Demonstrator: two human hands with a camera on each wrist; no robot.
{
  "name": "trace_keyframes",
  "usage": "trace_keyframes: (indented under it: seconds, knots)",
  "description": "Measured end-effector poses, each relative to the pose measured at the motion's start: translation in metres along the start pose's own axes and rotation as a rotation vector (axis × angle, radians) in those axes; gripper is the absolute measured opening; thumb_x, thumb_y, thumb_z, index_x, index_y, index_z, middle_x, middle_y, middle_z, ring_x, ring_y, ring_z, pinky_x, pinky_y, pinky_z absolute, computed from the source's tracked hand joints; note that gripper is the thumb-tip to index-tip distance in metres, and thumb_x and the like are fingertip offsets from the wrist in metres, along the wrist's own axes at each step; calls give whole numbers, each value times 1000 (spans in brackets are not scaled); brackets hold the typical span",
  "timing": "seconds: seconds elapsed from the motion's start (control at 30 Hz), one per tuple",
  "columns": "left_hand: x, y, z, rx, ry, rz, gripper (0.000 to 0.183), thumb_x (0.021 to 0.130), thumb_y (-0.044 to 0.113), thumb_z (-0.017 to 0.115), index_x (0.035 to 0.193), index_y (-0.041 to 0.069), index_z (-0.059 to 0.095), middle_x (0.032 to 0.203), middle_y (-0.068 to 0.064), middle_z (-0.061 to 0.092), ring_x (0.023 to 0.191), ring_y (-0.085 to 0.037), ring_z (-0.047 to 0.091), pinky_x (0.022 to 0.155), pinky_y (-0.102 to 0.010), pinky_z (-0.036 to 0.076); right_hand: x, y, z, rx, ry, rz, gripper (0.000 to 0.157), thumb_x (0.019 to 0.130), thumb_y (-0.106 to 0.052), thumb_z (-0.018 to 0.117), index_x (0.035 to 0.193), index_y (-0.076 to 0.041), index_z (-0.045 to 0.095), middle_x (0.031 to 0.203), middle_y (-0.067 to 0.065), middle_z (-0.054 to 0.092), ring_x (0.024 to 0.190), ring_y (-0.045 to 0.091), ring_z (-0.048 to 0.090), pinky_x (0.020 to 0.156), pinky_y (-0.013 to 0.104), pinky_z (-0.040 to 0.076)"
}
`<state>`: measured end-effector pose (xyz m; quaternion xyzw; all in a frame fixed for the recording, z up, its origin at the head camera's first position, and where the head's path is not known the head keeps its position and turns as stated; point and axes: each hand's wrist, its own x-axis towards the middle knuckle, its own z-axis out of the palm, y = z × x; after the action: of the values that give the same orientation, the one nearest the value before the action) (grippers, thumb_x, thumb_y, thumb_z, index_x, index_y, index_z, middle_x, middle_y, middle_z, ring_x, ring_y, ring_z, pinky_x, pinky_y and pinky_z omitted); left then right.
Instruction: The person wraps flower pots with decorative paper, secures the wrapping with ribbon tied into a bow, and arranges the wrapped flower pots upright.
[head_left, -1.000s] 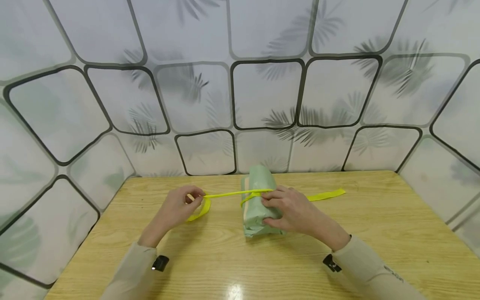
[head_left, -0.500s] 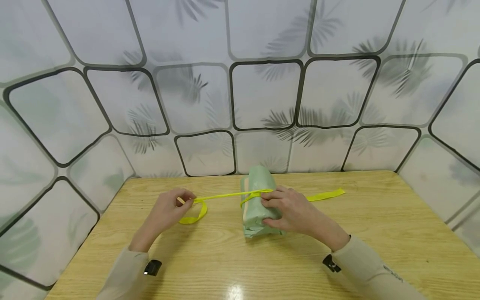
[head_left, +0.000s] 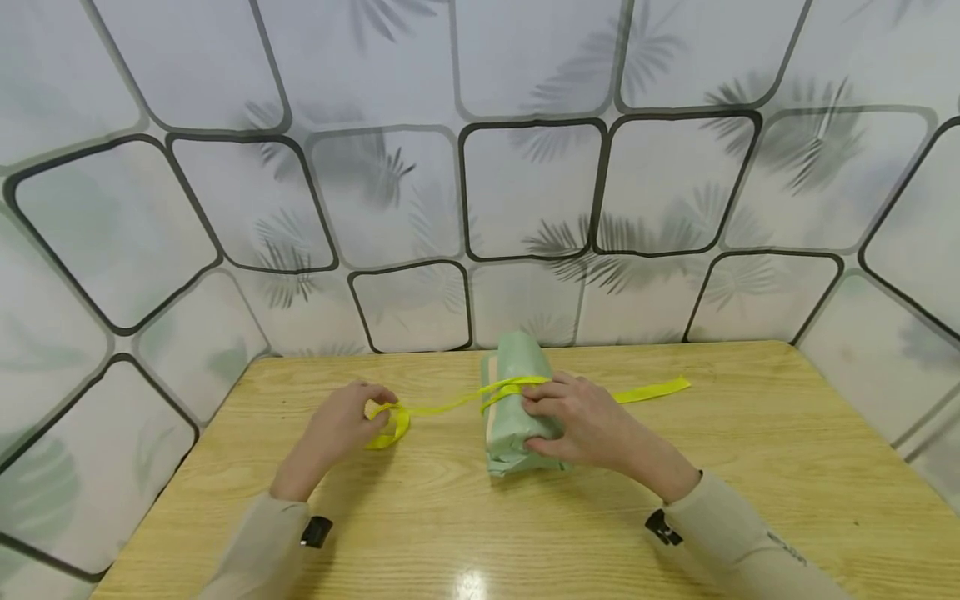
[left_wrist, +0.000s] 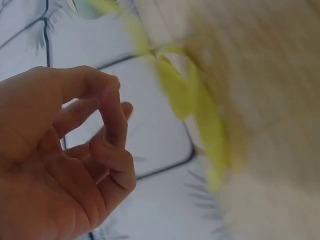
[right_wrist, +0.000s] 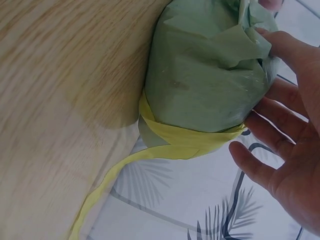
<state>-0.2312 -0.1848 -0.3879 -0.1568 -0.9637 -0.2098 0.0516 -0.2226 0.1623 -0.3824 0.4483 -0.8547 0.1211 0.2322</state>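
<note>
A soft green plastic-wrapped package (head_left: pixel 512 427) lies on the wooden table with a flat yellow ribbon (head_left: pixel 442 408) wound around its middle. My right hand (head_left: pixel 585 421) holds the package from the right, fingertips on its top and side and thumb near the close end. Part of the ribbon's wrap is hidden under those fingers. My left hand (head_left: pixel 341 425) hovers to the left with loosely bent fingers. In the left wrist view a looped yellow ribbon (left_wrist: pixel 212 132), blurred, hangs beside the left hand (left_wrist: pixel 75 150), apart from its fingertips.
One ribbon end (head_left: pixel 652 389) stretches right across the tabletop (head_left: pixel 450 533) beyond my right hand. A patterned fabric wall (head_left: pixel 532 192) with dark rounded outlines and leaf prints rises behind the table and at both sides.
My left hand drew the ribbon leftward, then let it go and shifted slightly right. The stretch of ribbon, taut before, now sags. My right hand and the package have kept their place.
</note>
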Motion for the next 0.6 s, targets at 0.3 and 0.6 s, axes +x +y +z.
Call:
trace_keyframes:
  seconds: [0.3,0.6]
  knots:
    - [38,88,21,-145,172,286,23,92,23,63,114,17,66,112,-1,65,68,-6,57,55,-21,45,1,1,2,10,16,-6,46,71,-40,81,105,-10,73,114,5,69,103,24,63,83,36,55]
    - [58,121,45,-52,83,375,19,93,23,62,109,20,71,100,4,63,77,-9,58,65,-22,47,-1,14,-10,253,-47,80,40,78,-38,77,109,-14,71,113,0,69,104,16,64,83,34,55]
